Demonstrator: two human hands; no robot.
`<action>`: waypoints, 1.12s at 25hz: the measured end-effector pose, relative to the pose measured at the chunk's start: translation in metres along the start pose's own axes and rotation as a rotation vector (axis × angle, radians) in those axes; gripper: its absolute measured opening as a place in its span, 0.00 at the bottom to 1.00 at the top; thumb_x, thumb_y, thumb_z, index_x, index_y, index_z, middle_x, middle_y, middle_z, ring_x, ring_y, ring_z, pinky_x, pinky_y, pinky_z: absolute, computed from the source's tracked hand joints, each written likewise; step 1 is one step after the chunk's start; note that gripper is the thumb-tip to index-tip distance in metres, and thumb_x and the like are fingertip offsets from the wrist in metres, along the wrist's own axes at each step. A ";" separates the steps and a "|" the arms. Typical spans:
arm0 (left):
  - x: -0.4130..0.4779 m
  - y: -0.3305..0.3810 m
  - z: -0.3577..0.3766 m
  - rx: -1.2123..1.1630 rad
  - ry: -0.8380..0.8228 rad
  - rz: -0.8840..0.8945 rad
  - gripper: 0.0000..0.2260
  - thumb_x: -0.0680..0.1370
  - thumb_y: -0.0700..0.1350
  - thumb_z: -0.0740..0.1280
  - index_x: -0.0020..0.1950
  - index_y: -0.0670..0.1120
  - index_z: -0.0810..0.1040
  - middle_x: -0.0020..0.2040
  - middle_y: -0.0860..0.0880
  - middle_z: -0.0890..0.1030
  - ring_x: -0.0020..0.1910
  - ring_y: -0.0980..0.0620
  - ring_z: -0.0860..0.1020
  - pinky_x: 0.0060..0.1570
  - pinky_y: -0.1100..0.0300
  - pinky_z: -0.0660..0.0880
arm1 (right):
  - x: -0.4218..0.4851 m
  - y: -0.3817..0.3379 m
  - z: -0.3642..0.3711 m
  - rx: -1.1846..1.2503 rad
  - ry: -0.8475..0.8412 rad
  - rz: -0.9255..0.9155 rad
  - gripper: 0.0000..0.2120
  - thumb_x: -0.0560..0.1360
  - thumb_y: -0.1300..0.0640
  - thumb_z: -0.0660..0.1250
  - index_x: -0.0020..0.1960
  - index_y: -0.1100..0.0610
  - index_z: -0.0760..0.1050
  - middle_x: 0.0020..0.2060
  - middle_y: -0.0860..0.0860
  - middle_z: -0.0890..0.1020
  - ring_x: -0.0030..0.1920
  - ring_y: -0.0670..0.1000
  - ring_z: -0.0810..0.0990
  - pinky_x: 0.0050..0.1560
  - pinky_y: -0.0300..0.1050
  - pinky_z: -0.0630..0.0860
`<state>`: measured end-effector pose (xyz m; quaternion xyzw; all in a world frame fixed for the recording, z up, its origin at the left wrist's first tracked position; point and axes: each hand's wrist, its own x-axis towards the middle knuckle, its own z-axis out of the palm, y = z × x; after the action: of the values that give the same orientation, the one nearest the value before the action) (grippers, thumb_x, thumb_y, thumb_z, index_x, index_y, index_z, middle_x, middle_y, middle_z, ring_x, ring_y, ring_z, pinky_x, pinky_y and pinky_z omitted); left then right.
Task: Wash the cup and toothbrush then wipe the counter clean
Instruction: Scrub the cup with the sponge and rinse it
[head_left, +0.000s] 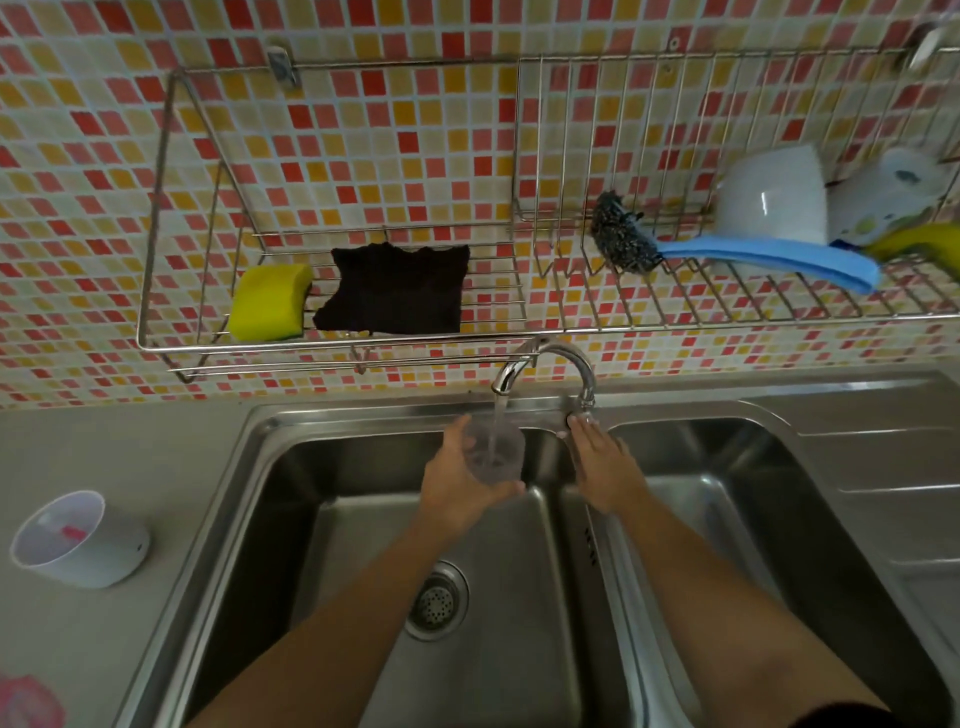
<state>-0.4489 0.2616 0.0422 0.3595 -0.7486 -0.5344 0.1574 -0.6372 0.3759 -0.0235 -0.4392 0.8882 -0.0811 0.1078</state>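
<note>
My left hand (457, 480) grips a clear cup (494, 452) upright over the left sink basin (322, 519). Water runs from the chrome faucet spout (506, 376) straight into the cup. My right hand (602, 465) lies flat with its fingertips on the faucet handle (579, 413) at the base of the faucet. A white holder cup (78, 540) stands on the grey counter (104, 457) at the left, with something pink inside it that may be the toothbrush; I cannot tell for sure.
A wire rack (332, 338) on the tiled wall holds a yellow sponge (270, 301) and a black cloth (397, 288). Further right lie a steel scourer (621, 239), a blue cloth (769, 260) and white bowls (774, 200). The right basin (727, 499) adjoins a draining board (893, 467).
</note>
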 end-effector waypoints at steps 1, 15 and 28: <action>0.005 0.001 0.004 0.035 -0.005 -0.004 0.39 0.60 0.49 0.81 0.66 0.53 0.66 0.55 0.57 0.79 0.54 0.56 0.79 0.48 0.69 0.73 | 0.002 0.003 0.000 -0.013 0.002 -0.014 0.35 0.76 0.59 0.62 0.76 0.57 0.46 0.76 0.54 0.51 0.76 0.54 0.48 0.74 0.55 0.49; 0.010 -0.026 0.005 0.286 -0.251 -0.111 0.31 0.60 0.49 0.80 0.58 0.49 0.69 0.53 0.50 0.78 0.52 0.51 0.78 0.49 0.56 0.77 | 0.017 0.015 -0.001 0.060 0.002 -0.009 0.22 0.79 0.65 0.53 0.73 0.55 0.61 0.75 0.51 0.60 0.73 0.56 0.62 0.68 0.54 0.65; 0.028 -0.019 -0.023 0.553 -0.288 -0.118 0.34 0.58 0.57 0.78 0.58 0.50 0.68 0.54 0.50 0.76 0.53 0.48 0.76 0.50 0.57 0.75 | 0.012 0.008 -0.012 0.122 0.021 0.021 0.18 0.82 0.55 0.51 0.71 0.54 0.64 0.73 0.52 0.65 0.68 0.59 0.69 0.65 0.54 0.68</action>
<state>-0.4472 0.2228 0.0293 0.3523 -0.8580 -0.3640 -0.0852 -0.6540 0.3718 -0.0149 -0.4214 0.8873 -0.1389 0.1258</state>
